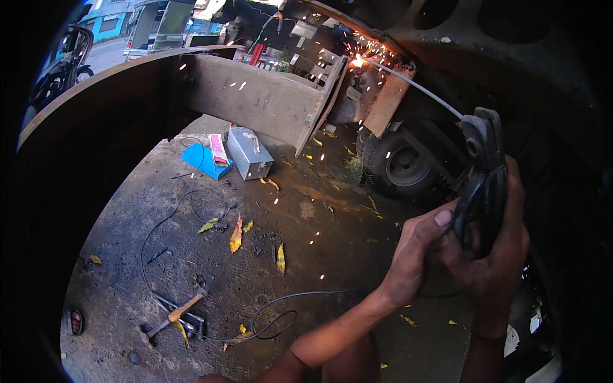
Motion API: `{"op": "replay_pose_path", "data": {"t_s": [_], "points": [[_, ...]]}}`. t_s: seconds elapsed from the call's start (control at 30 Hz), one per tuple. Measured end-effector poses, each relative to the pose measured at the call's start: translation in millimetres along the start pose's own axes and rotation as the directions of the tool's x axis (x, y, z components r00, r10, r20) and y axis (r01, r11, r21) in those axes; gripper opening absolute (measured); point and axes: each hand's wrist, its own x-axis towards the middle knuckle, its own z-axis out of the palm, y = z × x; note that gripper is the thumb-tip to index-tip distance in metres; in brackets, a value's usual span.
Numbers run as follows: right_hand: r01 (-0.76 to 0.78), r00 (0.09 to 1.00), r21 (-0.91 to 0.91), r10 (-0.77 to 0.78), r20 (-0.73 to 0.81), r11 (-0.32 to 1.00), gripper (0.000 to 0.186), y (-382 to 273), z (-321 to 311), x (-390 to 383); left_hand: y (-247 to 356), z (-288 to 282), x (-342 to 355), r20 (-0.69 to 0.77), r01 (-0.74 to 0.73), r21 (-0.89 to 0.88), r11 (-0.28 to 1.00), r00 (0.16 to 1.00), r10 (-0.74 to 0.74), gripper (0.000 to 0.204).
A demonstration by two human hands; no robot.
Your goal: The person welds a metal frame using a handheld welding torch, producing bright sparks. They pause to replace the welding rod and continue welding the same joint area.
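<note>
My right hand (509,239) is wrapped round a black welding electrode holder (476,185) at the right. My left hand (418,239) is closed against the holder's lower part from the left, its thumb pressed on it. From the holder's jaws a thin grey welding rod (421,87) slants up and left. At the rod's tip a bright arc (357,61) throws orange sparks beside a rusty steel plate (388,102). The fingers behind the holder are partly hidden.
A steel beam (255,96) spans the upper left, above a metal toolbox (250,153) and blue case (204,161). A wheel (405,163) stands below the arc. A hammer (172,315) and black cable (300,294) lie on the ground. A sandaled foot (75,322) shows at left.
</note>
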Motion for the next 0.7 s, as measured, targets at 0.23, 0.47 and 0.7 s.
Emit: {"op": "replay_pose_path", "data": {"t_s": [0.23, 0.47, 0.7], "points": [[-0.055, 0.998, 0.013, 0.054, 0.031, 0.998, 0.092, -0.2, -1.6, -0.1, -3.2, 0.2, 0.2, -0.007, -0.003, -0.039, 0.999, 1.0, 0.003, 0.056], [-0.014, 0.999, 0.007, 0.014, 0.031, 1.0, 0.092, 1.9, -1.6, 0.8, -1.6, 1.9, -0.9, -0.013, 0.018, -0.069, 0.997, 1.0, -0.019, 0.054], [-0.021, 1.0, 0.034, 0.02, 0.017, 0.999, 0.094, 2.5, 1.6, 1.6, 0.3, 3.4, -1.2, -0.014, 0.001, -0.063, 0.998, 1.0, -0.002, 0.055]]}}
